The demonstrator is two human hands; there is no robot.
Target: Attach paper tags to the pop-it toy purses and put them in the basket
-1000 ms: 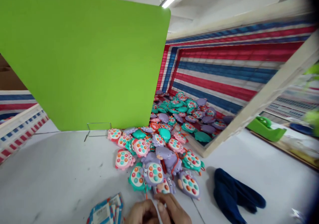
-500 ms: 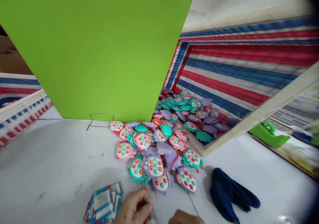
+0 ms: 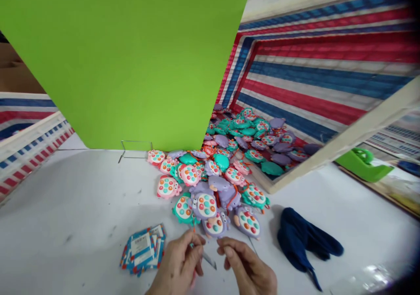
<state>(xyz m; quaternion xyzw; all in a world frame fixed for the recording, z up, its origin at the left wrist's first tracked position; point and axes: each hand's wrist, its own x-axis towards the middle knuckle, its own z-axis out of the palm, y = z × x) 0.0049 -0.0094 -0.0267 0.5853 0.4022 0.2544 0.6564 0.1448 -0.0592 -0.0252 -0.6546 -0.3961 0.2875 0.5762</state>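
At lower centre, the left hand [image 3: 180,260] is held with fingers bent toward the thumb beside a slim grey pointed piece [image 3: 210,262], and the right hand [image 3: 247,266] with fingertips drawn in near its thumb; whether anything is gripped by either cannot be told. Mid-frame, animal-shaped toys [image 3: 206,205] in pink, purple and teal are heaped on the bench [image 3: 88,207], flanked by printed cards [image 3: 141,245], lower left, and dark blue cloth [image 3: 295,236], lower right.
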